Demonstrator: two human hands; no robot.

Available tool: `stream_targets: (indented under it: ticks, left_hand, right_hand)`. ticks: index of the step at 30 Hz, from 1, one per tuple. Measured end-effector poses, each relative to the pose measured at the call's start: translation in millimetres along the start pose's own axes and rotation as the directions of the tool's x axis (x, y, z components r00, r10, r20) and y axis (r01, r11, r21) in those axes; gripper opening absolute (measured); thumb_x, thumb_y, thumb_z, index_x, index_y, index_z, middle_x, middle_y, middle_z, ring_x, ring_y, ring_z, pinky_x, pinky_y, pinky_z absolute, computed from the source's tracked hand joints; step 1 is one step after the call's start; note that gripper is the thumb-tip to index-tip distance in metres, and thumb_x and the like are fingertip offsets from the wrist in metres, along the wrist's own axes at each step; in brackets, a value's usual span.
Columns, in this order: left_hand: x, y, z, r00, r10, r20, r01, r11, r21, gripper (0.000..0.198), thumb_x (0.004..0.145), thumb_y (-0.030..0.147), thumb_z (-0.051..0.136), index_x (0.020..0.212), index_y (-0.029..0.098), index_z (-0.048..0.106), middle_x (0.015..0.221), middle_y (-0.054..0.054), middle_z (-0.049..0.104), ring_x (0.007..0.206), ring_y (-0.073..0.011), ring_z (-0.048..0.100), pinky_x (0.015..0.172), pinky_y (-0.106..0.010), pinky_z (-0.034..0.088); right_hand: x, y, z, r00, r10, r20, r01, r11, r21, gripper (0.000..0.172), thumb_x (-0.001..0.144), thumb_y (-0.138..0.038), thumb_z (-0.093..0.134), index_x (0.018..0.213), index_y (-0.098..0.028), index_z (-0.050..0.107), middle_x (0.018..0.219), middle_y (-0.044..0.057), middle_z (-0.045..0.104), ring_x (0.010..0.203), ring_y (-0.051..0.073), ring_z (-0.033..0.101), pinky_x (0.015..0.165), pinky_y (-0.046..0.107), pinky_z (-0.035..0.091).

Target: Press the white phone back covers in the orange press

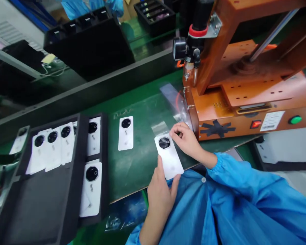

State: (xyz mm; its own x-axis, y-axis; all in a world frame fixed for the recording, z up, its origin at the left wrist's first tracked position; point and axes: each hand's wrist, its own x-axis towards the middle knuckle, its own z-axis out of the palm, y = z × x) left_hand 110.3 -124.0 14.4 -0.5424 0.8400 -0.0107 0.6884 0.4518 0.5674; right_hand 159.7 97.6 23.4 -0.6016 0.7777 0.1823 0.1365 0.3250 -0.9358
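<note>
My left hand [161, 192] holds a white phone back panel [170, 160] by its lower sides, thumb on one edge and fingers on the other. A dark round camera window [164, 143] sits near the panel's top. At the top right corner, my right hand [185, 139] is closed in a pinch on the edge of a piece of clear film [159, 128] that juts out past the panel's top. Another white panel [125, 134] with a dark camera window lies flat on the green mat, left of my hands.
Black foam trays [35, 204] with several white panels [53, 146] stand at the left. An orange press machine [219, 112] with a pressure gauge [180, 48] takes up the right. Clear plastic strips [172, 97] lie beside it. Black bins [91, 44] stand behind; a blue-sleeved person [91, 6] is beyond.
</note>
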Motion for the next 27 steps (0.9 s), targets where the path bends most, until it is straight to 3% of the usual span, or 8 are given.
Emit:
stream_targets:
  ticks: [3, 6, 8, 11, 16, 27]
  left_hand:
    - [6.4, -14.3, -17.7, 0.994, 0.110, -0.008, -0.108, 0.987, 0.114, 0.078, 0.093, 0.048, 0.062, 0.159, 0.021, 0.031, 0.103, -0.012, 0.068, 0.090, -0.0280, 0.067, 0.072, -0.038, 0.053]
    - [17.8, -29.5, -27.0, 0.932, 0.351, 0.090, -0.362, 0.918, 0.163, 0.065, 0.088, 0.049, 0.069, 0.146, 0.028, 0.050, 0.135, -0.016, 0.063, 0.123, -0.0372, 0.057, 0.097, -0.050, 0.045]
    - [23.1, -32.4, -23.6, 0.899, 0.414, 0.139, -0.435, 0.881, 0.187, 0.060, 0.089, 0.046, 0.069, 0.144, 0.029, 0.053, 0.151, -0.013, 0.054, 0.141, -0.0407, 0.042, 0.104, -0.055, 0.036]
    - [25.2, -23.4, -8.7, 0.924, 0.378, 0.066, -0.383, 0.901, 0.203, 0.052, 0.093, 0.043, 0.066, 0.141, 0.027, 0.057, 0.152, -0.011, 0.054, 0.142, -0.0378, 0.042, 0.106, -0.053, 0.032]
    - [25.1, -4.7, 11.3, 0.951, 0.305, -0.047, -0.288, 0.932, 0.219, 0.055, 0.090, 0.054, 0.068, 0.138, 0.026, 0.062, 0.148, -0.010, 0.059, 0.133, -0.0368, 0.050, 0.104, -0.053, 0.031]
    - [26.9, -9.6, 14.4, 0.934, 0.345, -0.089, -0.315, 0.917, 0.246, 0.055, 0.088, 0.055, 0.070, 0.135, 0.026, 0.065, 0.144, -0.009, 0.062, 0.130, -0.0359, 0.052, 0.102, -0.051, 0.031]
  right_hand:
    - [6.5, 2.1, -3.1, 1.000, -0.006, -0.020, 0.005, 0.999, -0.034, 0.012, 0.089, -0.023, 0.064, 0.078, -0.020, 0.068, 0.097, 0.004, 0.063, 0.099, 0.020, 0.060, 0.097, 0.039, 0.046]
    - [9.0, 2.0, -5.2, 1.000, 0.008, -0.020, -0.009, 0.999, -0.042, 0.012, 0.088, -0.023, 0.064, 0.077, -0.020, 0.069, 0.096, 0.004, 0.063, 0.100, 0.020, 0.061, 0.097, 0.039, 0.045]
    - [9.2, 0.0, -5.6, 1.000, 0.025, -0.007, -0.026, 0.998, -0.065, 0.013, 0.088, -0.024, 0.064, 0.077, -0.020, 0.069, 0.096, 0.003, 0.064, 0.099, 0.020, 0.061, 0.098, 0.040, 0.045]
    - [6.7, -6.3, -3.3, 0.998, 0.047, 0.030, -0.042, 0.988, -0.146, 0.013, 0.089, -0.024, 0.065, 0.077, -0.021, 0.070, 0.098, 0.003, 0.065, 0.101, 0.021, 0.060, 0.098, 0.040, 0.043]
    - [-1.4, -16.7, 8.2, 0.994, 0.072, 0.082, -0.044, 0.951, -0.308, 0.010, 0.088, -0.019, 0.068, 0.079, -0.022, 0.072, 0.102, 0.002, 0.067, 0.105, 0.022, 0.058, 0.097, 0.041, 0.035]
    - [-7.7, -8.0, 22.2, 0.994, 0.003, 0.108, 0.042, 0.911, -0.411, 0.011, 0.087, -0.019, 0.069, 0.077, -0.022, 0.071, 0.100, 0.001, 0.067, 0.101, 0.020, 0.055, 0.087, 0.038, 0.032]
